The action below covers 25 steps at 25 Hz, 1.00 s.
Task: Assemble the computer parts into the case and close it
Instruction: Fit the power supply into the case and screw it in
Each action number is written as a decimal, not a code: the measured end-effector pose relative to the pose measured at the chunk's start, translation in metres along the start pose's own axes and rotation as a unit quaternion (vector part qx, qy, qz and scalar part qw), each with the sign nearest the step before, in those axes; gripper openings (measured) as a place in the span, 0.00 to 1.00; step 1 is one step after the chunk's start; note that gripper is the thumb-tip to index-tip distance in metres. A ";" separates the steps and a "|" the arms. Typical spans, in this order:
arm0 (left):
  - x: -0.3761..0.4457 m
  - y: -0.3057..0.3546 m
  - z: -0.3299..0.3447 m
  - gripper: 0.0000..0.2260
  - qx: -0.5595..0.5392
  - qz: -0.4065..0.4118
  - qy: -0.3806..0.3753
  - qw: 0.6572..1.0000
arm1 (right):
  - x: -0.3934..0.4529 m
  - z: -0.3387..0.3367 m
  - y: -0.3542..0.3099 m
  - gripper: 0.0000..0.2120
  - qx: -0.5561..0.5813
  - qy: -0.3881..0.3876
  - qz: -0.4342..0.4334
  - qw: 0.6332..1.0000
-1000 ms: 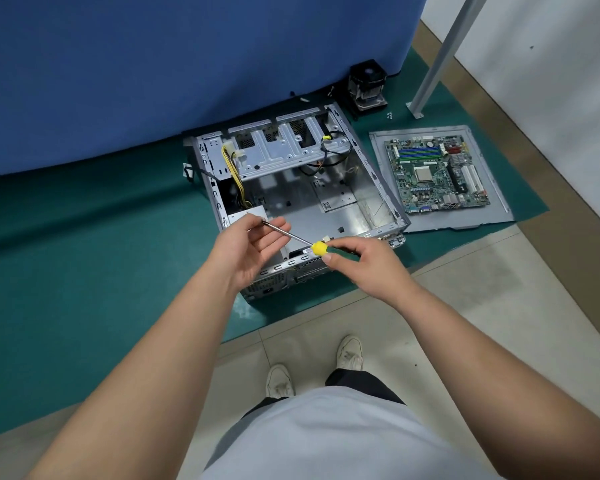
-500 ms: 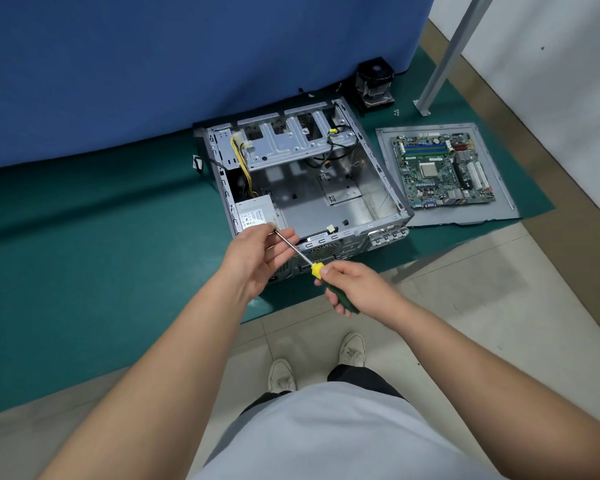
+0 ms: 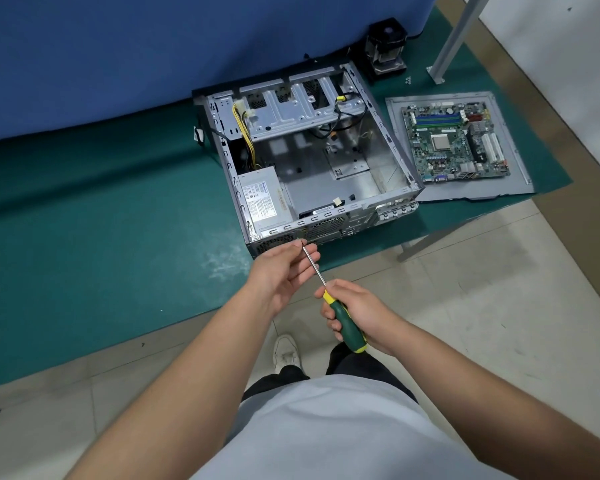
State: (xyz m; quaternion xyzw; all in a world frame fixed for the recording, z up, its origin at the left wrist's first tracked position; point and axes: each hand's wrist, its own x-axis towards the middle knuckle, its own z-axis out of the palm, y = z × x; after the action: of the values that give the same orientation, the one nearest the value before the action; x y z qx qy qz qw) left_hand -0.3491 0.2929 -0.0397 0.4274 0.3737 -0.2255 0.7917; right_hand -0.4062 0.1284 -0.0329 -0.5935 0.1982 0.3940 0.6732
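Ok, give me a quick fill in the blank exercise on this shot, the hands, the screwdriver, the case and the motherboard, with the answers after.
1. The right hand grips the screwdriver by its green and yellow ____.
2. The left hand pinches the screwdriver's metal ____.
3. The motherboard lies outside the open case, on a grey ____.
4. Inside the case, the power supply sits in the near ____ corner.

Missing words: handle; shaft; panel; left
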 end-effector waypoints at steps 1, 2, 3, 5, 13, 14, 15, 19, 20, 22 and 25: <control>0.002 0.000 0.000 0.10 -0.001 -0.006 0.004 1.000 | 0.003 0.001 0.003 0.10 0.001 0.006 0.000 1.000; 0.003 0.001 0.000 0.10 -0.002 -0.009 0.008 1.000 | 0.006 0.002 0.005 0.10 0.005 0.012 0.000 1.000; 0.004 0.003 0.001 0.10 -0.004 -0.011 0.011 1.000 | 0.008 0.004 0.006 0.10 0.011 0.017 -0.002 1.000; 0.005 0.005 0.003 0.10 -0.009 -0.011 0.015 1.000 | 0.014 0.006 0.007 0.10 0.017 0.022 -0.007 1.000; 0.012 0.008 0.001 0.10 -0.014 0.011 0.016 1.000 | 0.021 0.005 0.006 0.11 0.013 0.018 -0.028 0.999; 0.012 0.007 0.001 0.10 -0.014 0.014 0.018 1.000 | 0.021 0.005 0.006 0.12 0.013 0.018 -0.031 0.999; 0.012 0.007 0.001 0.09 -0.015 0.017 0.020 1.000 | 0.021 0.006 0.006 0.12 0.013 0.019 -0.033 0.999; 0.011 0.008 0.004 0.08 -0.006 0.020 0.029 0.999 | 0.023 0.008 0.008 0.12 0.020 0.033 -0.042 0.998; 0.010 0.008 0.005 0.07 -0.002 0.024 0.031 0.999 | 0.023 0.009 0.009 0.11 0.022 0.036 -0.045 0.998; 0.008 0.007 0.005 0.07 0.013 0.035 0.031 0.999 | 0.024 0.010 0.010 0.10 0.011 0.043 -0.050 0.998; 0.003 0.004 0.002 0.08 0.041 0.033 -0.001 0.999 | 0.026 0.014 0.010 0.09 0.026 0.045 -0.053 0.997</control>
State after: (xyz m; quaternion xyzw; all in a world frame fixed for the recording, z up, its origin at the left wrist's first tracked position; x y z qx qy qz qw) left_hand -0.3437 0.2928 -0.0391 0.4712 0.3496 -0.2148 0.7808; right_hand -0.4012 0.1489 -0.0554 -0.6024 0.2072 0.3255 0.6988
